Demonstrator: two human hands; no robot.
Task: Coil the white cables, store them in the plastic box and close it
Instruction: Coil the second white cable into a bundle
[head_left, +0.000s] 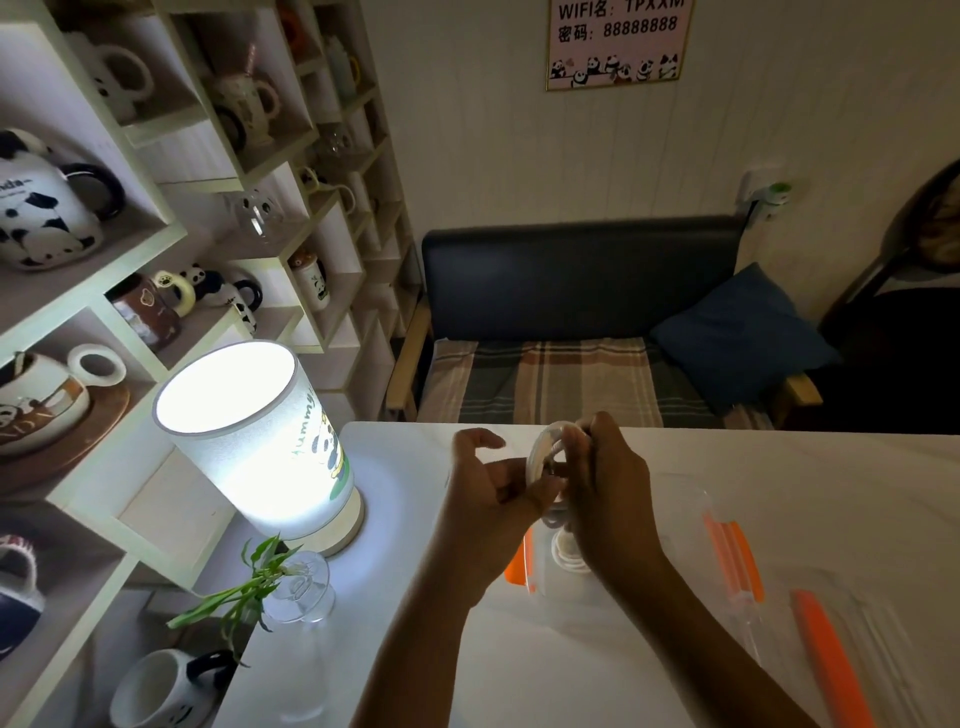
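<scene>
— Lid (831, 670) first, orange-edged, lying near the tabletop's (571, 665) right edge; what sits beside it?

— Plastic box (701, 525), open, mid-table. Above its left end both hands work a white cable (543, 449) coil — right hand (610, 499) pinching the loop, left hand (493, 491) gripping its lower side, fingers curled.

— Farther off?

— Lit lamp (260, 441) at the left edge, bench (571, 332) beyond.

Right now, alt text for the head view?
Two hands, left hand and right hand, hold a coiled white cable above an open clear plastic box with orange clips on a white table; a lit lamp stands left.
</scene>
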